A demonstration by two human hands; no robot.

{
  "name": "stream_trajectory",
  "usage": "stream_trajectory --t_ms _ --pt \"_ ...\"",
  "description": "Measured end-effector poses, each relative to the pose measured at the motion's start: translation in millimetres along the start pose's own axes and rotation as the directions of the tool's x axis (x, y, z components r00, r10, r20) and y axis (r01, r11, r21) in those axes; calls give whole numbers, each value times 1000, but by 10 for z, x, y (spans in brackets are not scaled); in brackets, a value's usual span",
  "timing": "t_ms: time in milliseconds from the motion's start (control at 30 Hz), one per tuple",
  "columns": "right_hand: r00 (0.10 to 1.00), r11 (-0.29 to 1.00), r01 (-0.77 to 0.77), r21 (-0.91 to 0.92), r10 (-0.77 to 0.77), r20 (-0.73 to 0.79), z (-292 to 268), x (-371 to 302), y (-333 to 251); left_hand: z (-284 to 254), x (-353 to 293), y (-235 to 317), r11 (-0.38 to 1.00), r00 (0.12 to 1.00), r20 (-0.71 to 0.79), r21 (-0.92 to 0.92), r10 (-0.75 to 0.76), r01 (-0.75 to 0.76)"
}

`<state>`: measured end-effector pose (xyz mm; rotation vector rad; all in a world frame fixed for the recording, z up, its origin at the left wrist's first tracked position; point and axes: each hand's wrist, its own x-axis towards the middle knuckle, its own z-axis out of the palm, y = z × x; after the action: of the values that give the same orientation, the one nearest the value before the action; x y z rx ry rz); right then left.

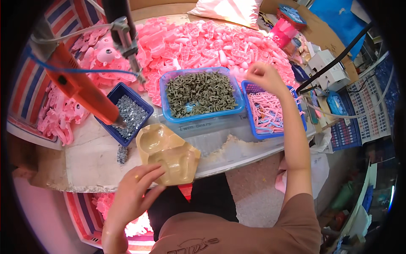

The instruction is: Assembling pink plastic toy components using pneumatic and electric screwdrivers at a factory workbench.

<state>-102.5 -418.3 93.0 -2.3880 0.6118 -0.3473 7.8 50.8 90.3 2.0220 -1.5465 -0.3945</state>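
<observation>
The left hand (134,189) rests with its fingers spread and lightly curled, the fingertips pressing on the near edge of a tan moulded jig (168,152) that lies on the front part of the worn worktable (91,163); the hand steadies the jig rather than enclosing it. The right hand (263,77) is raised farther back, its fingers drawn together in a pinch above the far corner of a blue basket of thin pink pieces (270,111); whether anything sits between the fingertips cannot be told. The jig, hollowed with rounded pockets, lies just in front of a clear blue tray of grey-green plastic parts (199,93), which stands beside the basket. To the left of the jig, a dark blue bin of silver screws (127,113) sits on the table, and a small clump of screws (122,154) lies near the jig's left edge. An orange powered screwdriver (80,86) hangs at a slant over the bin, its tip just above the screws, with a blue cable trailing from it. Behind the trays, a broad heap of pink plastic parts (211,42) covers the back of the table, and more pink toy shells (57,118) are piled at the left.
</observation>
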Motion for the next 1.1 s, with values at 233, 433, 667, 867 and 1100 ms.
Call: stream_trajectory --t_ms 233,433,667,867,1100 --pt "689 826 208 524 -504 521 684 -877 -874 733 625 211 913 975 -170 -357 143 -196" --pt "898 861 14 509 -235 373 606 -330 -364 749 501 166 947 935 -330 -237 131 -217" --pt "900 802 -139 -581 -141 -412 396 684 741 785 338 201 958 952 -300 -253 51 -131" --pt "977 925 -73 -373 -9 -212 318 810 705 846 151 65 986 934 -331 -43 137 -160" --pt "993 988 108 108 -101 -69 23 429 4 1107 150 -129 975 944 -286 194 166 -113"
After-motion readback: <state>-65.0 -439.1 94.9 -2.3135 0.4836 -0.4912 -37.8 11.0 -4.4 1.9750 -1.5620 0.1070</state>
